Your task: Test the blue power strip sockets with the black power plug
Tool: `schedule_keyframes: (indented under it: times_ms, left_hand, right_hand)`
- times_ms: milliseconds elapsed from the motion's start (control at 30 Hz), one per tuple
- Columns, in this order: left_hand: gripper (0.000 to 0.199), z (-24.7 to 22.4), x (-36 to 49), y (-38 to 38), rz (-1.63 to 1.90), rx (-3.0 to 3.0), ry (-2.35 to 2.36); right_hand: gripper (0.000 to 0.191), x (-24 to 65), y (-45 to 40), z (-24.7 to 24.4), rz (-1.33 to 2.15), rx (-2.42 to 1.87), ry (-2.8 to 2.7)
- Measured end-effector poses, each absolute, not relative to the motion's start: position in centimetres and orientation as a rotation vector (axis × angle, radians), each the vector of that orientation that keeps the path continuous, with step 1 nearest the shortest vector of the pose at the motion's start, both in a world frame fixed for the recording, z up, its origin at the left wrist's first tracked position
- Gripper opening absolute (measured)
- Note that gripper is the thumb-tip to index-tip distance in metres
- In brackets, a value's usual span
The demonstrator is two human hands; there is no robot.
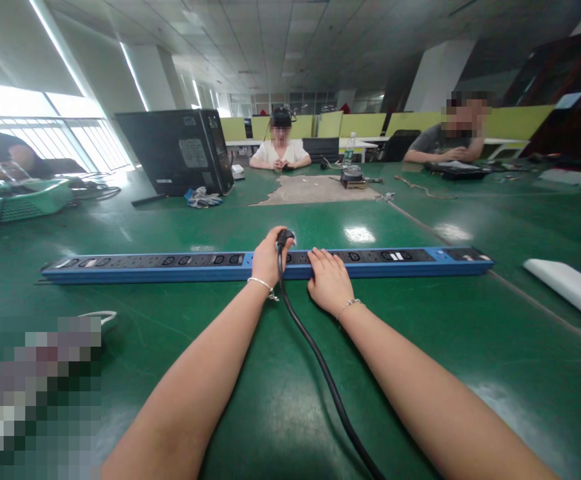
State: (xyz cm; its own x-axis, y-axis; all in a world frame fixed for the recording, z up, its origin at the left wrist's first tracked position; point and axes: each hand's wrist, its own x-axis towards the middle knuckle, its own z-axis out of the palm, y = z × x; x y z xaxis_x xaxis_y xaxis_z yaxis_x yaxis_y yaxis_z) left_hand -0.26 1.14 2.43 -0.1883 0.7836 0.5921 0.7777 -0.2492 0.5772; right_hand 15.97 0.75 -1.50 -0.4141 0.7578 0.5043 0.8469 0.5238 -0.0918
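Note:
A long blue power strip [195,273] with black sockets lies crosswise on the green table. Above its middle, my left hand [266,259] grips the black plug [284,237] of a thick power cord. The cord [315,350] runs from there down toward me and out at the bottom edge. Whether the plug touches a socket cannot be made out. My right hand [331,280] rests flat on the strip just right of the plug, fingers stretched over its top face and holding nothing.
A black computer case [175,153] stands back left, with gloves [203,197] beside it. A green basket [20,203] is far left, a white device [568,287] at right. A bottle [349,152] stands at the back. Other people sit around the table. A blurred-out object [35,380] lies front left.

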Motion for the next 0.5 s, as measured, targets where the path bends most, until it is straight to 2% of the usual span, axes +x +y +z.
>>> schedule_keyframes:
  times_ms: [133, 267, 367, 500]
  left_hand:
    - [0.031, 2.9, -4.9, 0.7, 1.433, 1.876, 2.078]
    - [0.032, 2.8, -8.7, -0.7, 1.158, 1.962, 2.177]
    - [0.032, 2.3, -9.6, -1.5, 0.960, 2.112, 2.119]
    - [0.033, 1.7, -9.2, -1.7, 0.878, 2.187, 2.120]
  right_hand:
    - [0.056, 15.9, 0.9, -1.7, -0.237, -1.315, -2.277]
    - [0.057, 15.9, 0.9, -1.7, -0.216, -1.307, -2.268]
    - [0.056, 15.9, 0.8, -1.7, -0.202, -1.294, -2.253]
    - [0.057, 15.9, 0.8, -1.6, -0.192, -1.307, -2.265]
